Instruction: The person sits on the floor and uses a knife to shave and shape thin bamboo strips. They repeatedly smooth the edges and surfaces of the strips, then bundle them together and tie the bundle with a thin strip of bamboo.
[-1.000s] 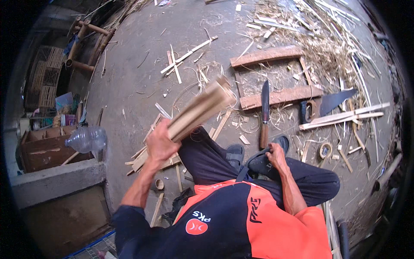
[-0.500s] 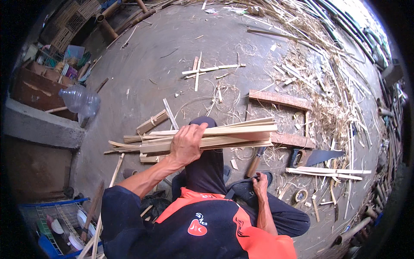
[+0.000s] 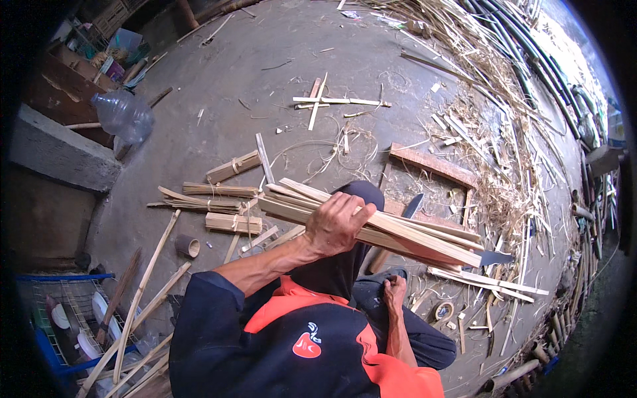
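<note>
My left hand (image 3: 338,222) is wrapped over a thick bundle of pale bamboo strips (image 3: 418,240), held tilted across my raised knee, its right end lower and fanning apart. Against my other leg rests my right hand (image 3: 395,292), its fingers curled in; whatever they may hold is hidden. Left of the held strips lie several tied bundles of bamboo pieces, among them a short one (image 3: 233,223) and one set at an angle (image 3: 234,167). A knife (image 3: 413,205) shows partly from behind the strips, as does a saw blade (image 3: 495,257).
A reddish wooden frame (image 3: 434,166) lies ahead, near piled bamboo shavings (image 3: 511,159) on the right. Crossed strips (image 3: 318,101) are on the floor farther off. A tape roll (image 3: 443,310) is at right, a bamboo tube (image 3: 188,246) at left, and a clear plastic jug (image 3: 126,117) far left.
My left hand has carried the bamboo strips rightward, and their right end has dipped, covering much of the saw. The tied bundles at left are now uncovered. My right hand stays by my leg.
</note>
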Available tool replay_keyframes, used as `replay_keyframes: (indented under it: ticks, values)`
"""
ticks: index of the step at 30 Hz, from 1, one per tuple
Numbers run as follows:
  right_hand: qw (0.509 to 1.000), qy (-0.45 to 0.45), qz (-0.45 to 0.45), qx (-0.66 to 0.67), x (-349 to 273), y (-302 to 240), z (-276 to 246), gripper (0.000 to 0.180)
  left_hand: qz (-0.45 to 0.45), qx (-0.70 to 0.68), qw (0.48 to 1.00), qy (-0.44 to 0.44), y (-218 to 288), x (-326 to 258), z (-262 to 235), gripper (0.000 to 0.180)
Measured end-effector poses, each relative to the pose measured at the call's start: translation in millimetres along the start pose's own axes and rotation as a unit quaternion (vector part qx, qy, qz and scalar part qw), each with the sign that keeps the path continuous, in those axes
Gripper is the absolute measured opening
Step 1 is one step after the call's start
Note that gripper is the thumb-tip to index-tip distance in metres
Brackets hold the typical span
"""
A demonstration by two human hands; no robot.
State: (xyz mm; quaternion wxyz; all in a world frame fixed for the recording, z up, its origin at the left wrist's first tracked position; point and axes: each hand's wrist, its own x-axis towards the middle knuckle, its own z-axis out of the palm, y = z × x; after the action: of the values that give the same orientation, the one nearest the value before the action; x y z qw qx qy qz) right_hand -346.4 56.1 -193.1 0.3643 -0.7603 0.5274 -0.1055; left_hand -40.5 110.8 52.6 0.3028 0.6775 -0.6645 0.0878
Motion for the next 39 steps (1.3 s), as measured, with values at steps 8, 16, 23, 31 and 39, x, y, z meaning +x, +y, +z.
replay_keyframes:
  ticks: [8,16,23,31,39]
  values:
    - [0.975,0.008,0.137,0.174,26,2,-32,0.026,-0.364,-0.133,0.920,-0.065,-114,52,-3,0.060]
    - [0.979,0.009,-0.072,0.189,248,-113,-52,0.026,-0.542,0.031,0.812,-0.213,-234,-54,151,0.054]
    - [0.969,-0.095,-0.210,0.090,445,-231,49,0.038,-0.515,0.065,0.823,-0.232,-232,-78,193,0.054]
    - [0.968,-0.026,-0.239,-0.074,531,-237,165,0.022,-0.497,0.088,0.838,-0.210,-233,-81,199,0.055]
    - [0.841,-0.077,0.032,0.535,474,-249,87,0.027,-0.505,0.090,0.832,-0.210,-227,-83,198,0.052]
